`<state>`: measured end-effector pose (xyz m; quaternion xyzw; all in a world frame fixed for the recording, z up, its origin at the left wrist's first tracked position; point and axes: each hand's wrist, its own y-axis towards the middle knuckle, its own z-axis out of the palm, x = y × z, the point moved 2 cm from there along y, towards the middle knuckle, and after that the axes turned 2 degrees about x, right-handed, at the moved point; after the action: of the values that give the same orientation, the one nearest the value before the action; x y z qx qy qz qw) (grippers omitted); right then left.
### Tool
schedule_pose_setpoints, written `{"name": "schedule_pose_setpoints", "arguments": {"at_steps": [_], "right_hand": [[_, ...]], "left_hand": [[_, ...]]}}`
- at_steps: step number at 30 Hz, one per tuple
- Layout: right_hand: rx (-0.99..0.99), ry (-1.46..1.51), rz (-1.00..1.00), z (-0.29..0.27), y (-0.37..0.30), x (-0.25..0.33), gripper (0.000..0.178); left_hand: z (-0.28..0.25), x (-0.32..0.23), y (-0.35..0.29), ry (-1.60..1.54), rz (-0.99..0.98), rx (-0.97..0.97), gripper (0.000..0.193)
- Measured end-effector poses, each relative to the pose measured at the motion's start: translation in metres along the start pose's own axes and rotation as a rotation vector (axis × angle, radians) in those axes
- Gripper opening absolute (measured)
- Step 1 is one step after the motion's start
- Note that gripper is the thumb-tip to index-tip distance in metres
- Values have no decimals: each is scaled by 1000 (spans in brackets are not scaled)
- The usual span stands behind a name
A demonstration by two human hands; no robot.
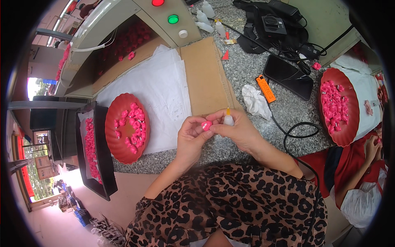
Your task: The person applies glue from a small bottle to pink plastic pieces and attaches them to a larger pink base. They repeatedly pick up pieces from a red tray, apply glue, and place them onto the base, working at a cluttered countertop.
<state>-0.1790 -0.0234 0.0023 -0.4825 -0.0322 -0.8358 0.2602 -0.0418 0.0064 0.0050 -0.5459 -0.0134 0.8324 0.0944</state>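
A small bright pink piece (206, 125) with a pale patch on it sits between the fingertips of my left hand (190, 136). My right hand (240, 131) is closed round a small translucent squeeze bottle (228, 120), whose yellow nozzle with a thin needle points up and away from me. The right thumb also touches or nearly touches the pink piece. To the left, a red scalloped dish (113, 142) holds several similar pink pieces, some showing a shiny metal bit.
At far left stands a black tray (106, 168) of pink pieces. A grey machine (164, 16) with coloured buttons is behind it. White paper (164, 82) and cardboard (203, 78) cover the counter. Nearby lie crumpled tissue (256, 102), an orange lighter (266, 89), a black phone (289, 78) and a cable (288, 150). A co-worker's hand (372, 148) is at right.
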Motion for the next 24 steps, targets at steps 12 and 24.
{"name": "schedule_pose_setpoints", "arguments": {"at_steps": [12, 24], "right_hand": [[11, -96, -26, -2, -1, 3, 24], [-350, -147, -116, -3, 0, 19, 24]], "left_hand": [[-3, 4, 4, -113, -57, 44, 25], [-126, -103, -9, 715, 441, -559, 30]]}}
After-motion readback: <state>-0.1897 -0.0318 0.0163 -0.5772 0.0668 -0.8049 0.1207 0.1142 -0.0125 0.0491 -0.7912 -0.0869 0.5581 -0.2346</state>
